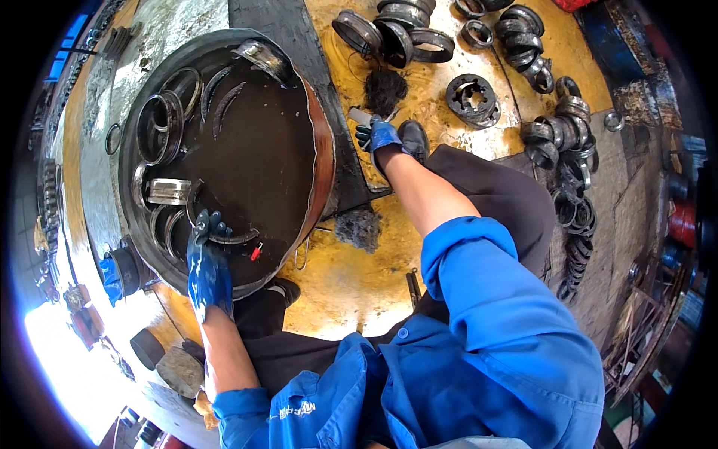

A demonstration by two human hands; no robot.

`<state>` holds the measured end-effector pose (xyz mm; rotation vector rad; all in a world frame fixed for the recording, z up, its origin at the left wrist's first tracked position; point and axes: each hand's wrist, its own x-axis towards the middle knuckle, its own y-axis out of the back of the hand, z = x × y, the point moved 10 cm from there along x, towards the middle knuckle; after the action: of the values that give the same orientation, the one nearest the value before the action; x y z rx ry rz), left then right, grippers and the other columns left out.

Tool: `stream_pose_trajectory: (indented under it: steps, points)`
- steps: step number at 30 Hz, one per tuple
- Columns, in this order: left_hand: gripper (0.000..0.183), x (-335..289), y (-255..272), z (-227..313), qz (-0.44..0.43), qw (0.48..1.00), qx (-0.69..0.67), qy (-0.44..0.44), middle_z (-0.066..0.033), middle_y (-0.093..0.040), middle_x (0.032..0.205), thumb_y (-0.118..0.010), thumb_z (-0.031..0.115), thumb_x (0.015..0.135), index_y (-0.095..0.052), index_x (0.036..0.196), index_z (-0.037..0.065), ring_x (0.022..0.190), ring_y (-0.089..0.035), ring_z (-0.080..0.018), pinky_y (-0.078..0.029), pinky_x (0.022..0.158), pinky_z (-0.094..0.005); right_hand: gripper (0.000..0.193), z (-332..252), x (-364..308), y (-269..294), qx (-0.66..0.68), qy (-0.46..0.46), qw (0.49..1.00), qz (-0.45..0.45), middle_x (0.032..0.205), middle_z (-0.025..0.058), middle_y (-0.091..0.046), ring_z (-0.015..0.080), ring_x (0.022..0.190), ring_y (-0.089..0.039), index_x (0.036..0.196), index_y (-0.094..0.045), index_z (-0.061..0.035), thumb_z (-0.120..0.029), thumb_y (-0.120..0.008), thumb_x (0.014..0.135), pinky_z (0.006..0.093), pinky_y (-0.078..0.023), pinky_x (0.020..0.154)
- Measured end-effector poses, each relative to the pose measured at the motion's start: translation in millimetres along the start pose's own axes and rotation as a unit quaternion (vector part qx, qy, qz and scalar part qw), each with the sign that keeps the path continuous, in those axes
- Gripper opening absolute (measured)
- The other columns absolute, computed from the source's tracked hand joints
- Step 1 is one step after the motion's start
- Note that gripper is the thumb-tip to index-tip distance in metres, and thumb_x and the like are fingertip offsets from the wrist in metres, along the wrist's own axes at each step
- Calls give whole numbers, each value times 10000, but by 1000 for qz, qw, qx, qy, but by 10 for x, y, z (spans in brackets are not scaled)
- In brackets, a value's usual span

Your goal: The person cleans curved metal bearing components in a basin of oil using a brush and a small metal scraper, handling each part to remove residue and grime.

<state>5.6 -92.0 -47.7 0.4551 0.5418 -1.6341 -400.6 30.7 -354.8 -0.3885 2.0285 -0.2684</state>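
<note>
My left hand (pixel 209 258), in a wet blue glove with dark fingers, is at the near edge of a large round metal basin (pixel 320 142) of dark liquid. Its fingers close around a curved metal ring piece (pixel 238 239), partly hidden by the glove. A small red object (pixel 256 251) lies just right of that piece. My right hand (pixel 380 138), in a similar glove, reaches forward over the yellow floor, its fingers closed on a flat light-grey piece (pixel 360 116) whose kind I cannot make out. A dark tangled scouring wad (pixel 385 91) lies just beyond it.
More metal rings (pixel 169 191) rest in the basin. Several dirty rings (pixel 431 46) sit at the far side, with stacked rings (pixel 572 129) on the right. A notched round part (pixel 473 100) lies nearby. A grey fibrous wad (pixel 358 229) is beside the basin.
</note>
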Motion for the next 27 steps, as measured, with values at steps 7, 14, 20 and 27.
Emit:
stream_pose_trajectory:
  steps: [7,14,20,27]
  points:
    - [539,-94,-104,122,49,998,42,-19,-160,-616,1370,-608,249,1031,-476,1487,-7,1189,-622,-260,-482,1079,-390,314,602,655,-498,20,-111,982,-148,879,81,-681,274,710,-629,989,-596,-148,-440,-504,1057,438,-530,657]
    - [494,94,-195,23,4,999,52,-12,-165,-624,1368,-544,248,1073,-467,1476,-26,1230,-630,-257,-473,1115,-371,288,397,351,-361,-174,-149,915,-332,795,47,-645,218,681,-619,923,-596,-157,-380,-476,1060,374,-502,594]
    - [373,343,-179,11,-128,965,169,-153,-168,-666,1246,-632,151,1015,-584,1331,-41,1145,-662,-245,-540,1006,-356,291,-994,-50,-308,-313,116,921,-200,746,63,-660,207,591,-618,928,-629,-147,-385,-511,1048,343,-502,549]
    - [149,579,140,-241,-86,993,20,-79,-93,-715,859,-709,98,928,-725,1023,-15,753,-666,-169,-522,684,-300,299,-1877,-2064,-1308,-341,261,879,-206,947,84,-735,204,803,-684,1080,-719,-68,-332,-586,1033,339,-556,739]
